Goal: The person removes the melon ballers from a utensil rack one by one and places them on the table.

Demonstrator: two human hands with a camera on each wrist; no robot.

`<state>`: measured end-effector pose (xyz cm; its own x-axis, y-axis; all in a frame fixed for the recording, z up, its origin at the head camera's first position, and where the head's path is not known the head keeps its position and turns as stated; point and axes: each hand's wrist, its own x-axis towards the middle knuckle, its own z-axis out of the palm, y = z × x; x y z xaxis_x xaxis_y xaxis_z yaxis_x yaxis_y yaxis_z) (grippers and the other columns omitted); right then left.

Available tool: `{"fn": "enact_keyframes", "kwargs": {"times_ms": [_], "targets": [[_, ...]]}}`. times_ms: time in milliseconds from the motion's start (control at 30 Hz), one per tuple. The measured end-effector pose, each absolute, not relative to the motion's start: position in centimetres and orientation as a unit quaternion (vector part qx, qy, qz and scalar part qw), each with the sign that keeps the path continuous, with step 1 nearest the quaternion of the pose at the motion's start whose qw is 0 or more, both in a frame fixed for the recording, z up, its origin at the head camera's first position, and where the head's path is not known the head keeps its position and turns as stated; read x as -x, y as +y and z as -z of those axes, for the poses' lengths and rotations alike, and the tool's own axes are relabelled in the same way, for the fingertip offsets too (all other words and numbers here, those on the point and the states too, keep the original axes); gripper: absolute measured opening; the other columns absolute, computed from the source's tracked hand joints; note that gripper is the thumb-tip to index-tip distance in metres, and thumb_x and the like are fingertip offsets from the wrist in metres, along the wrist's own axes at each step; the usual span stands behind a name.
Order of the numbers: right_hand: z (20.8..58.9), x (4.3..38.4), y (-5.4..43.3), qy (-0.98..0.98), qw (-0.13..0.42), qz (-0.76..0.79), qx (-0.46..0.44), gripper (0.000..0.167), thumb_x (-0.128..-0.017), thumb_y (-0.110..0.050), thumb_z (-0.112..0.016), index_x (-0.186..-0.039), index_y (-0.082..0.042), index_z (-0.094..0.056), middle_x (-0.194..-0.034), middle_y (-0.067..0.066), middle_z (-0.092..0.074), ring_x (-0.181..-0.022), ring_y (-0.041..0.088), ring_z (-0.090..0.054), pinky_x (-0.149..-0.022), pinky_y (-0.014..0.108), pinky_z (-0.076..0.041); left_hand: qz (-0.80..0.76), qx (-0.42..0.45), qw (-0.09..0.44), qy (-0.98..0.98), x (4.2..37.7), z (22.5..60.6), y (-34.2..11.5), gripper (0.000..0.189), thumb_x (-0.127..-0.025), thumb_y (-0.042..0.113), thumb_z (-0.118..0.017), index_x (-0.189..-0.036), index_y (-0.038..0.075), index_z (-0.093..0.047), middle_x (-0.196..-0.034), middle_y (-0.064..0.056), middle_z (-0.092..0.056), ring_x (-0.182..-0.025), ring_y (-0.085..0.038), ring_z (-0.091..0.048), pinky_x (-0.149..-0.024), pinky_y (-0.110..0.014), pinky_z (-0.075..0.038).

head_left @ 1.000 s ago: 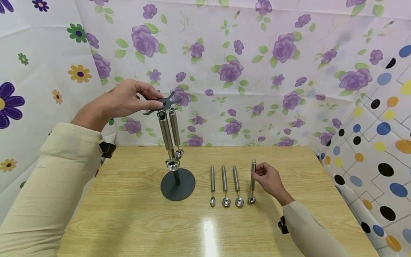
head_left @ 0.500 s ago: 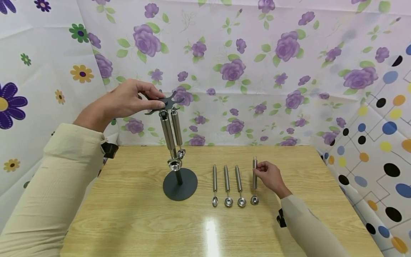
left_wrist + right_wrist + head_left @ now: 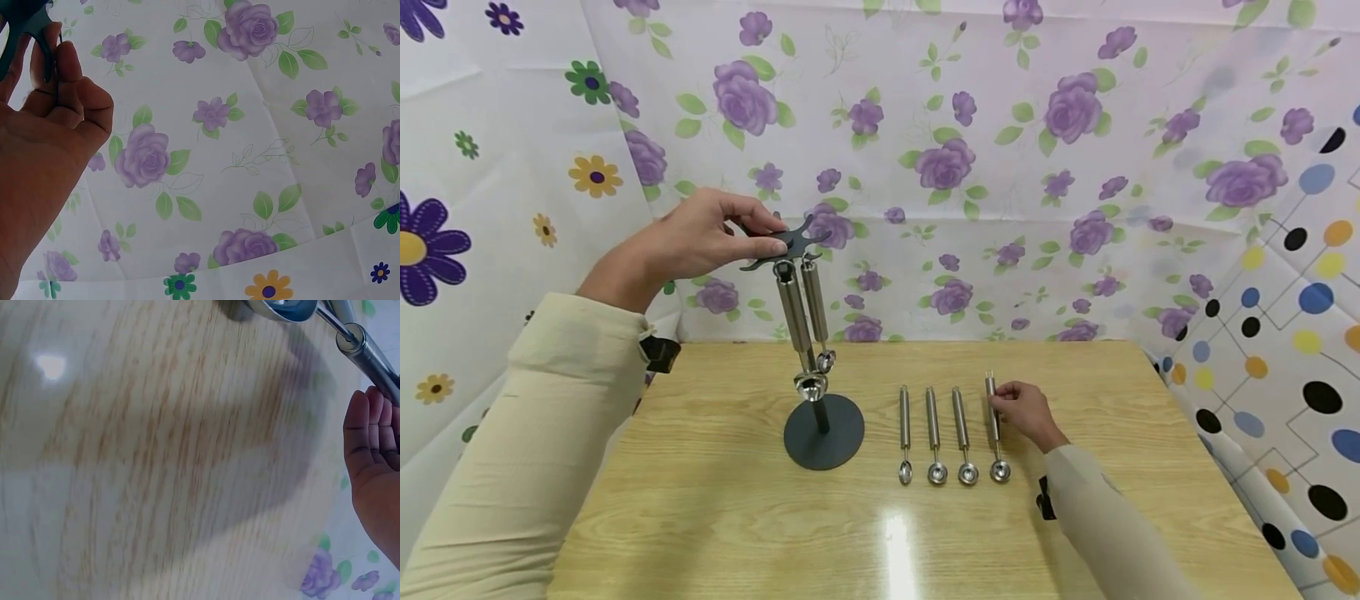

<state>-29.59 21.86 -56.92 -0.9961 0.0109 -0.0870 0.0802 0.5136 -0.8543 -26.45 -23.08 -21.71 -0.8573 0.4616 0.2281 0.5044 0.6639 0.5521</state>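
Observation:
In the head view, my left hand (image 3: 711, 233) holds the hooked top (image 3: 793, 243) of a black rack between thumb and fingers. Two steel scoops hang from its hooks, a larger scoop (image 3: 811, 385) in front and a smaller scoop (image 3: 826, 361) behind. At the right end of a row of scoops, my right hand (image 3: 1026, 410) pinches the tube handle of a steel scoop (image 3: 1000, 471). This scoop's small round bowl is close to the tabletop. The right wrist view shows its handle (image 3: 369, 356) at the fingers.
Three similar steel scoops lie side by side on the wooden table (image 3: 737, 517): the left scoop (image 3: 905, 433), the middle scoop (image 3: 933, 433) and the right scoop (image 3: 962, 433). The rack's round black base (image 3: 805, 446) stands left of them. A flowered cloth (image 3: 895, 108) hangs behind.
The scoop in my right hand has turned slightly, its bowl swinging to the right and its handle top leaning left, now nearly parallel with the row. My left hand keeps its hold on the rack.

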Motion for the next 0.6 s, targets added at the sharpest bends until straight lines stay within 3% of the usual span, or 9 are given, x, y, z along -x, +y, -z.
{"fn": "enact_keyframes", "kwargs": {"times_ms": [233,600], "targets": [[57.81,29.82,21.83,0.875,0.054,0.478,-0.053,0.027,-0.094,-0.017,-0.067,-0.107,0.006,-0.066,-0.095,0.015,-0.068,-0.076,0.019,-0.064,-0.067,0.032,-0.054,0.311,0.265,0.03,-0.912,26.46,21.79,-23.1,0.022,-0.097,0.014,-0.069,-0.116,0.004,-0.073,-0.117,-0.013,-0.065,-0.091,-0.021,-0.056,-0.068,-0.026,-0.045],[57.71,29.87,21.18,0.88,0.073,0.465,-0.064,0.021,-0.093,-0.014,-0.068,-0.1,0.006,-0.07,-0.083,0.012,-0.068,-0.072,0.021,-0.064,-0.062,0.031,-0.052,0.315,0.266,0.034,-0.91,26.43,21.8,-23.19,0.022,-0.097,0.013,-0.069,-0.116,0.004,-0.073,-0.118,-0.013,-0.066,-0.092,-0.021,-0.056,-0.069,-0.027,-0.045]]}}
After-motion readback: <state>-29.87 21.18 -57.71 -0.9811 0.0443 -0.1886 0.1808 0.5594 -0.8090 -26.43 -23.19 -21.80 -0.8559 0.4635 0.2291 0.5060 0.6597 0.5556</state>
